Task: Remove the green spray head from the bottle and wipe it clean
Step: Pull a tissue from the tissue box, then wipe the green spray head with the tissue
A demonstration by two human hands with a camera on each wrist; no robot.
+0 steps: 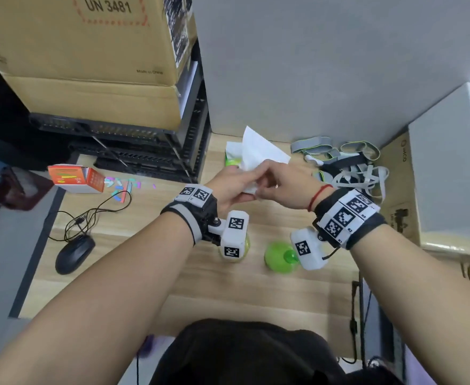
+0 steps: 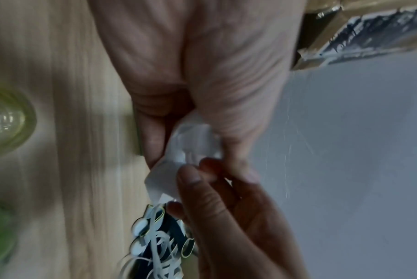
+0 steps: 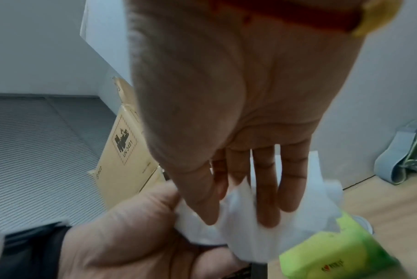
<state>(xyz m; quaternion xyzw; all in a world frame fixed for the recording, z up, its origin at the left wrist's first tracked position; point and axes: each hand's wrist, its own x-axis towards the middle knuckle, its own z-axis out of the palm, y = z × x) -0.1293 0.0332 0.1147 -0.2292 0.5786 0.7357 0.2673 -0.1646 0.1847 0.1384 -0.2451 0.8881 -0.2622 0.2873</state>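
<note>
Above the middle of the desk both hands meet around a white tissue (image 1: 258, 154). My left hand (image 1: 243, 180) grips a bunched part of it (image 2: 193, 147) in curled fingers. The thumb and fingers of my right hand (image 1: 263, 187) pinch the same tissue (image 3: 248, 222) from the other side. No green spray head shows in any view; whatever the tissue wraps is hidden. A green bottle (image 1: 279, 257) stands upright near the desk's front, below my right wrist, its neck bare.
A second, clear yellowish bottle (image 1: 246, 245) stands under my left wrist. A green tissue pack (image 1: 232, 161) lies behind the hands. Grey straps (image 1: 347, 165) pile up at the right, boxes (image 1: 447, 168) beyond them. A mouse (image 1: 74, 254) and cable lie left.
</note>
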